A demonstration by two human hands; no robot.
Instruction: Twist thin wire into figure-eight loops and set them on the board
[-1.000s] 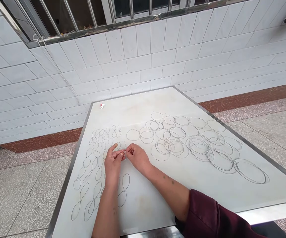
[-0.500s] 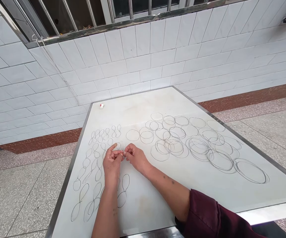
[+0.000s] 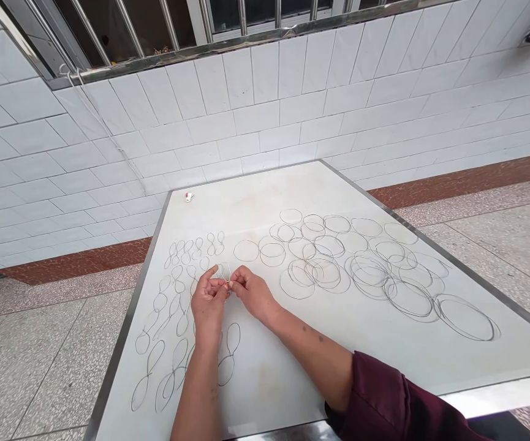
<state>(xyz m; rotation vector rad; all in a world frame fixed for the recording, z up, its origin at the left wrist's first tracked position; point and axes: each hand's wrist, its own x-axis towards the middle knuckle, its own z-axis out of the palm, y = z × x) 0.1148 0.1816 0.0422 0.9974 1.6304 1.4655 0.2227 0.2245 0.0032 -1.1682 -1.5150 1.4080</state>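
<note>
My left hand (image 3: pixel 208 303) and my right hand (image 3: pixel 252 295) meet over a white table top (image 3: pixel 265 202), their fingertips pinching a thin wire loop (image 3: pixel 223 272) between them. Below my left hand lie rows of bent wire figure-eights (image 3: pixel 168 383). To the right, many round wire rings (image 3: pixel 407 298) lie overlapping, the nearest a little beyond my right hand. The part of the wire inside my fingers is hidden.
A small white-and-red object (image 3: pixel 189 196) lies at the table's far left corner. Steel edging (image 3: pixel 122 349) runs along the table. Beyond it are a white tiled wall (image 3: pixel 255 122), a barred window (image 3: pixel 168 24) and a speckled stone floor (image 3: pixel 48 361). A dark red sleeve (image 3: pixel 384 398) covers my right arm.
My hands have drawn slightly closer together around the wire loop. The wire shapes on the table have not visibly moved.
</note>
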